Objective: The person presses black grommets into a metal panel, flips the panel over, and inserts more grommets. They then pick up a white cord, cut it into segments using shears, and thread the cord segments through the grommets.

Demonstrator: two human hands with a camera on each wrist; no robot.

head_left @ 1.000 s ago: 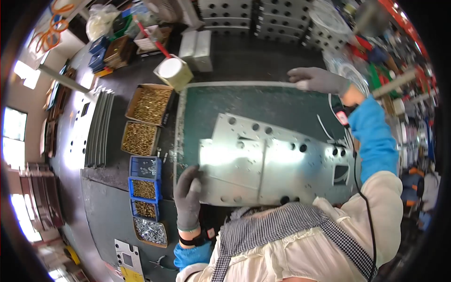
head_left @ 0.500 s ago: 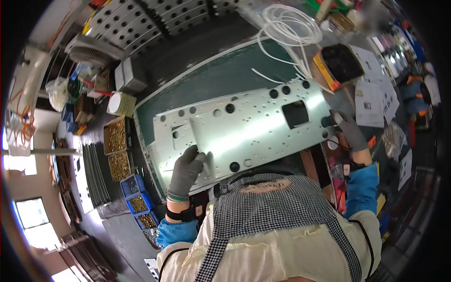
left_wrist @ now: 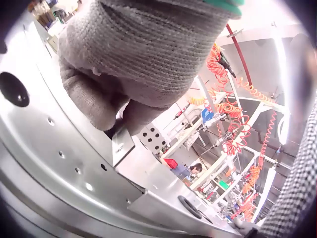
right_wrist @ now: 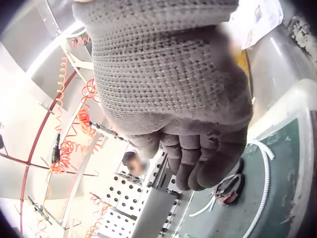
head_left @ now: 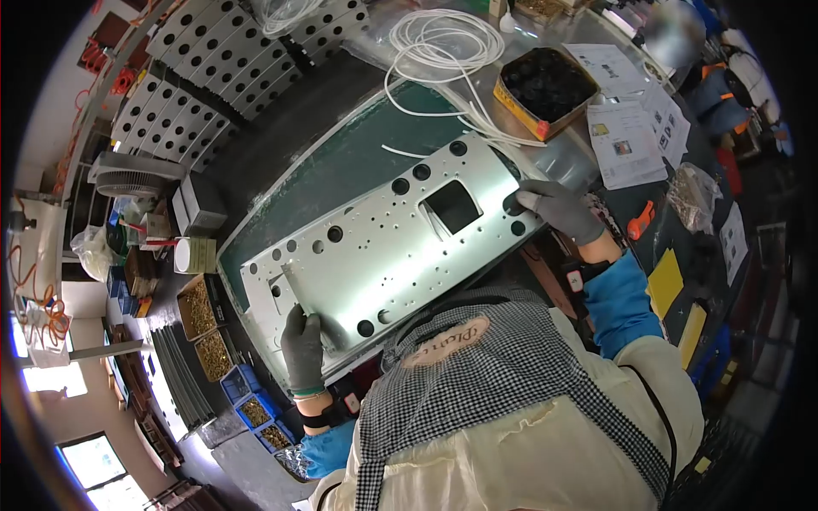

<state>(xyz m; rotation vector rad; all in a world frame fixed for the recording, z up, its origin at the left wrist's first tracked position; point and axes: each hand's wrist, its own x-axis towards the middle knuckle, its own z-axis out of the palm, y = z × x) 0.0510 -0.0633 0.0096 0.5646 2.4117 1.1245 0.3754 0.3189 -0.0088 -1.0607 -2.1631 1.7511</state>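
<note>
A long silver sheet-metal panel (head_left: 383,255) with round holes and a square cutout slants across the bench in front of the person. The gloved left hand (head_left: 304,349) grips a raised flange near its left end. In the left wrist view, thumb and fingers of the left hand (left_wrist: 138,54) pinch a small upright metal tab (left_wrist: 122,147). At the panel's right end the gloved right hand (head_left: 564,210) holds the edge, thumb over the top beside a round hole. Curled fingers of the right hand (right_wrist: 171,94) fill the right wrist view, which hides their contact with the panel.
Beneath the panel is a green mat (head_left: 341,192). Coiled white tubing (head_left: 443,43), a box of black parts (head_left: 545,89) and printed sheets (head_left: 626,145) lie at the back right. Boxes of brass fasteners (head_left: 213,353) and blue bins (head_left: 241,383) stand on the left. Perforated metal parts (head_left: 200,64) are stacked behind.
The right hand has come from the back of the mat to the panel's right end. The left hand has shifted from the left edge onto the flange. Panel and view have turned.
</note>
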